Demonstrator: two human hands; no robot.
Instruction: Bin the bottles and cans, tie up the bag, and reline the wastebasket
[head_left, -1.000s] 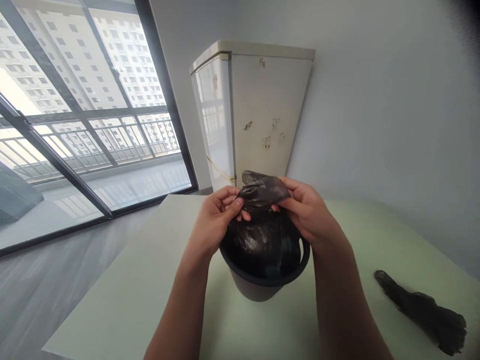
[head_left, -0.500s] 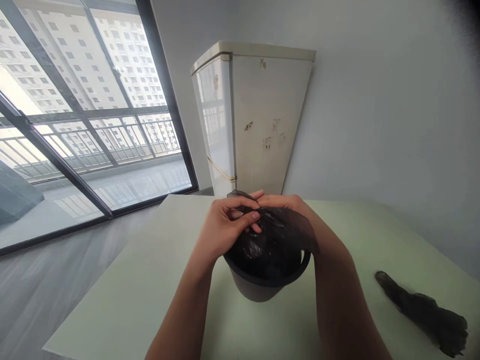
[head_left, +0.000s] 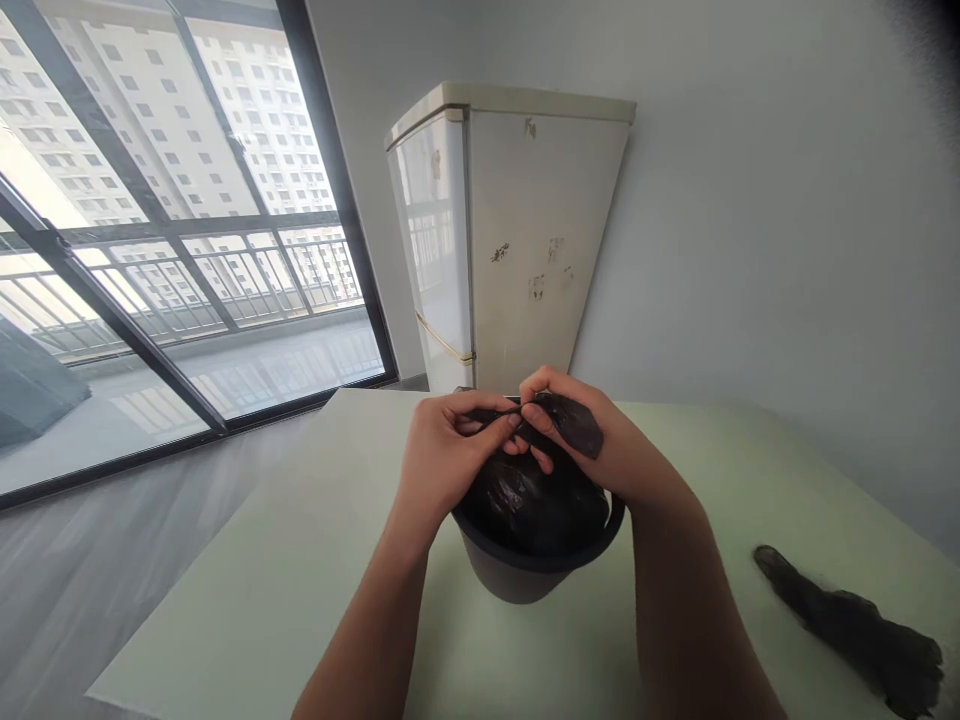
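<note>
A small dark bin point(head_left: 525, 572) stands on the pale table point(head_left: 300, 560) with a black plastic bag point(head_left: 536, 500) bulging out of its top. My left hand point(head_left: 450, 455) and my right hand point(head_left: 592, 440) are both above the bin, fingers pinched on the gathered top of the bag. The two hands touch at the fingertips over the bag's neck. A flap of the bag lies over the back of my right hand.
A second crumpled black bag point(head_left: 855, 625) lies on the table at the right. A white fridge point(head_left: 510, 230) stands against the wall behind the table. A large window point(head_left: 150, 230) fills the left side.
The bag's top, first held up above the bin, has been pushed down and twisted. Both hands have come closer together over the bag's neck.
</note>
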